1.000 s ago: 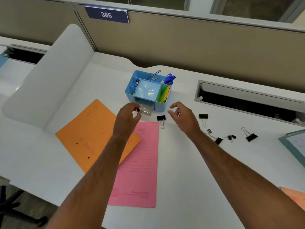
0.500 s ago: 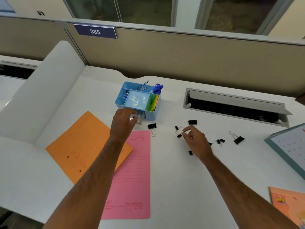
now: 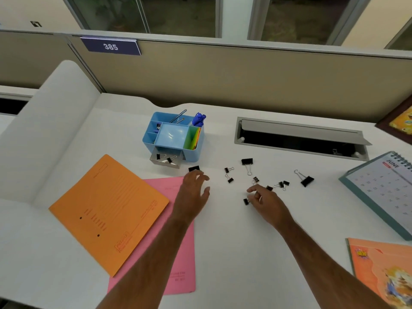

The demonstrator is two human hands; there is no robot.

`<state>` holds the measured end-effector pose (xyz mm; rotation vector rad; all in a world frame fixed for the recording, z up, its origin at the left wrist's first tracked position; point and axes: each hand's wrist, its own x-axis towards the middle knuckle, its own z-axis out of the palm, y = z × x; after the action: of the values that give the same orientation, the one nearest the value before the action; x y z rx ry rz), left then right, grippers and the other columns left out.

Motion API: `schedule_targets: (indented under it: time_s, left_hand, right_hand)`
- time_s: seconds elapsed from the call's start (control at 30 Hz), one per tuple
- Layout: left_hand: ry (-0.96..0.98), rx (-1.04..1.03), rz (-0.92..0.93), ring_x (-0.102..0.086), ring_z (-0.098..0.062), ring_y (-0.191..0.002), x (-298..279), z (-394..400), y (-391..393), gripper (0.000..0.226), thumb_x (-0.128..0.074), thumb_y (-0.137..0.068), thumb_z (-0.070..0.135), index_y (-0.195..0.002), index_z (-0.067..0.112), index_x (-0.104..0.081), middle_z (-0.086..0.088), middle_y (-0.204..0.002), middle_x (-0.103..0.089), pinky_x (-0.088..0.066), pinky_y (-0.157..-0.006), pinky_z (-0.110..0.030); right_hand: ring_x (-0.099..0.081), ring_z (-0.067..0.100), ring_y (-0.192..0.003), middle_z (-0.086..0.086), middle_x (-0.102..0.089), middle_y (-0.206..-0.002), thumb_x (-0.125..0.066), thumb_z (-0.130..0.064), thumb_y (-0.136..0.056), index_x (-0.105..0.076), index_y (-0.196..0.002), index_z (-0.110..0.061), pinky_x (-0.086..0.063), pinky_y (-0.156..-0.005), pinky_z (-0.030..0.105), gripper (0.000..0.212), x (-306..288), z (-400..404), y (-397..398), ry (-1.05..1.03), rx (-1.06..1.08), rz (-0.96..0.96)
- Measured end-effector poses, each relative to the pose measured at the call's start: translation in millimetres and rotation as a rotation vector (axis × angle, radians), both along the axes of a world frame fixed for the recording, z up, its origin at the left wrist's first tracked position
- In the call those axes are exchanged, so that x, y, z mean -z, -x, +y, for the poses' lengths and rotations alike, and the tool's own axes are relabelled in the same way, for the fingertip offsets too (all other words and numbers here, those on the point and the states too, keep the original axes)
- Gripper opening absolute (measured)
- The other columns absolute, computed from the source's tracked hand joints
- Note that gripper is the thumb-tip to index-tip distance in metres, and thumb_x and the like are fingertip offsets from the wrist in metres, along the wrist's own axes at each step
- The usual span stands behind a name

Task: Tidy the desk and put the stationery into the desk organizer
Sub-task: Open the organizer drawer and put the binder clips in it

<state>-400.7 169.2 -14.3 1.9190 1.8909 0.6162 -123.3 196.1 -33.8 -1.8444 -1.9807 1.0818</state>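
**A:** On the desk (image 3: 223,253), head view: where are the clips, and what are your hands doing?

**B:** Your binder clips (image 3: 247,162) lie scattered right of the organizer (image 3: 191,150), near it but apart. Two already sit in its pulled-out drawer (image 3: 165,160). Your left hand (image 3: 194,188) hovers with fingers spread and holds nothing, its fingertips just beside one clip (image 3: 194,168) at the drawer's corner. Your right hand (image 3: 265,200) has fingers curled low among the small clips; whether it pinches one, I cannot tell.

**A:** How will they handle?

**B:** I'd judge them light, stiff and springy, not fragile. The wire loops are thin and may slip or swing, so take the black body between thumb and finger.

**A:** What differs from half a second ago?

**B:** Your left hand has left the drawer front and moved right toward that corner clip. The drawer now shows open, with its two clips in plain sight. Your right hand has drawn back a little toward you, with a small clip (image 3: 246,201) at its thumb side.
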Motion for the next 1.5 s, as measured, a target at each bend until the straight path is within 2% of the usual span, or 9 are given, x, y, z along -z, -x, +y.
schedule_targets:
  time_s: [0.2,0.3,0.53,0.7,0.8,0.93,1.07,1.33,1.5]
  left_hand:
    - [0.144,0.051,0.029,-0.014,-0.020,-0.159,23.1,-14.3,-25.1,0.055,-0.057,-0.105,0.033,-0.156,0.019,-0.041,-0.001,-0.170,-0.026,-0.015,-0.127,-0.032]
    - [0.184,0.071,0.032,-0.002,-0.016,-0.161,32.7,-20.3,-30.3,0.063,-0.051,-0.107,0.036,-0.164,0.021,-0.027,0.004,-0.174,-0.009,-0.004,-0.128,-0.029]
    - [0.257,0.164,0.208,0.023,-0.019,-0.158,57.7,-35.5,-40.3,0.073,-0.031,-0.111,0.048,-0.166,0.016,0.004,0.000,-0.172,0.020,0.005,-0.131,-0.038]
    - [0.224,0.159,0.267,0.022,-0.020,-0.159,66.6,-38.4,-41.8,0.075,-0.025,-0.110,0.053,-0.166,0.015,0.007,-0.002,-0.173,0.021,0.005,-0.131,-0.039]
    - [0.200,0.152,0.283,0.018,-0.021,-0.160,70.1,-39.2,-41.9,0.075,-0.024,-0.109,0.055,-0.167,0.015,0.004,-0.003,-0.174,0.016,0.001,-0.132,-0.041]
    - [0.150,0.141,0.281,0.013,-0.022,-0.161,72.9,-40.7,-41.5,0.075,-0.028,-0.109,0.054,-0.167,0.014,-0.002,-0.004,-0.175,0.009,-0.006,-0.132,-0.044]
    - [0.106,0.128,0.252,0.009,-0.021,-0.162,75.0,-41.7,-41.1,0.076,-0.032,-0.108,0.054,-0.167,0.014,-0.006,-0.003,-0.176,0.005,-0.007,-0.132,-0.043]
    - [0.155,0.113,0.220,0.008,-0.019,-0.162,79.9,-41.5,-41.9,0.076,-0.025,-0.108,0.060,-0.167,0.016,-0.006,-0.005,-0.175,0.001,-0.004,-0.132,-0.042]
    - [0.137,0.112,0.198,0.001,-0.020,-0.162,82.4,-42.2,-41.6,0.073,-0.027,-0.108,0.058,-0.166,0.015,-0.014,-0.006,-0.175,-0.010,-0.007,-0.132,-0.044]
  right_hand:
    - [-0.057,0.000,-0.078,-0.025,-0.059,-0.092,-0.058,-0.030,-0.096,-0.064,-0.125,-0.040,-0.043,-0.076,0.020,0.032,0.7,-9.6,-2.7,0.052,-0.085,-0.102]
    - [-0.051,-0.001,-0.079,-0.030,-0.050,-0.086,-0.062,-0.027,-0.094,-0.063,-0.129,-0.039,-0.038,-0.076,0.018,0.038,1.5,-7.3,-3.0,0.046,-0.120,-0.137]
    - [-0.061,0.007,-0.091,-0.015,-0.062,-0.105,-0.061,-0.032,-0.098,-0.065,-0.124,-0.035,-0.049,-0.079,0.025,0.026,5.1,-5.6,-1.6,-0.023,-0.183,-0.154]
    - [-0.061,0.005,-0.086,-0.015,-0.064,-0.104,-0.061,-0.035,-0.099,-0.064,-0.117,-0.033,-0.046,-0.074,0.021,0.018,7.1,-2.5,5.6,-0.043,-0.200,-0.158]
    - [-0.055,-0.003,-0.075,-0.023,-0.055,-0.085,-0.063,-0.036,-0.097,-0.064,-0.113,-0.033,-0.036,-0.064,0.010,0.015,9.1,-1.5,9.1,-0.048,-0.188,-0.167]
    - [-0.059,0.003,-0.076,-0.014,-0.060,-0.084,-0.063,-0.037,-0.096,-0.063,-0.110,-0.037,-0.048,-0.066,0.023,0.014,8.3,1.9,17.2,-0.050,-0.157,-0.119]
    - [-0.055,0.004,-0.069,-0.014,-0.056,-0.079,-0.063,-0.037,-0.098,-0.065,-0.114,-0.035,-0.045,-0.063,0.023,0.017,-3.0,11.4,39.2,-0.116,-0.104,0.047]
    - [-0.060,0.002,-0.085,-0.016,-0.062,-0.102,-0.057,-0.038,-0.102,-0.063,-0.125,-0.027,-0.047,-0.074,0.018,0.026,-38.9,47.8,141.5,-0.198,-0.306,0.201]
    - [-0.061,0.007,-0.086,-0.006,-0.067,-0.109,-0.057,-0.037,-0.102,-0.065,-0.124,-0.023,-0.050,-0.071,0.026,0.027,-58.7,74.7,208.7,-0.278,-0.376,0.191]
